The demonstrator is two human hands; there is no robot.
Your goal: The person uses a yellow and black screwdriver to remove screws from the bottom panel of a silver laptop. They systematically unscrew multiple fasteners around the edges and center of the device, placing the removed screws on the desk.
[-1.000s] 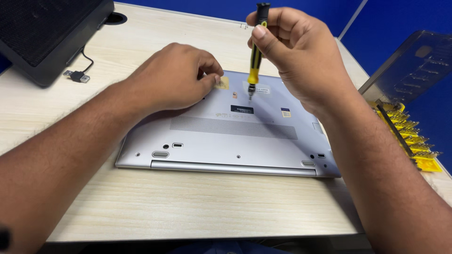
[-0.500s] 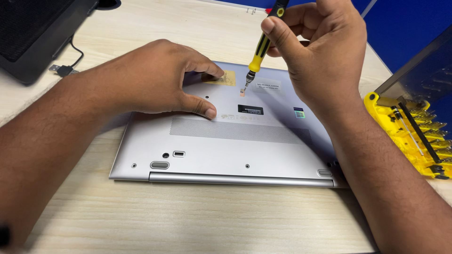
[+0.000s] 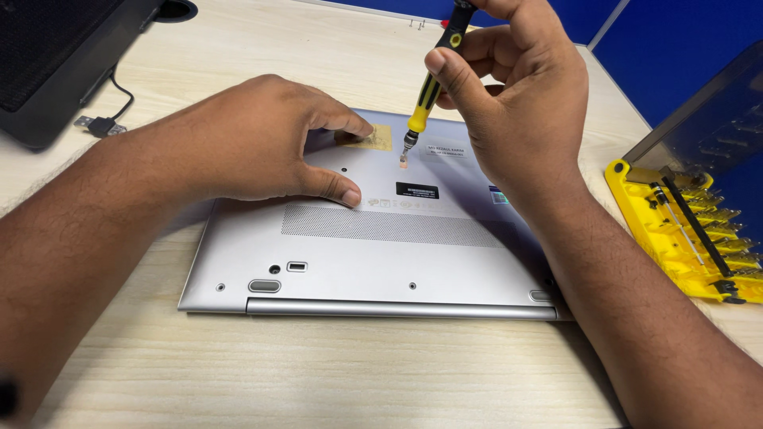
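Observation:
A silver laptop (image 3: 373, 262) lies upside down on the light wooden table (image 3: 318, 373), base panel up. My left hand (image 3: 262, 143) rests flat on the panel's far left part, thumb and forefinger spread on the metal. My right hand (image 3: 517, 95) grips a black and yellow screwdriver (image 3: 425, 91), held nearly upright. Its tip stands on a small spot in the middle of the panel, beside a black label (image 3: 417, 191) and a yellowish sticker (image 3: 373, 137).
A yellow bit holder (image 3: 683, 230) with several bits lies at the right, its clear lid (image 3: 707, 127) raised behind it. A black device (image 3: 56, 56) with a cable plug (image 3: 95, 123) sits at the far left. Several small screws (image 3: 415, 24) lie at the table's far edge.
The view has drawn closer and lower over the laptop. My right hand has tilted the screwdriver slightly; its tip stays on the same spot. My left hand has stayed on the panel.

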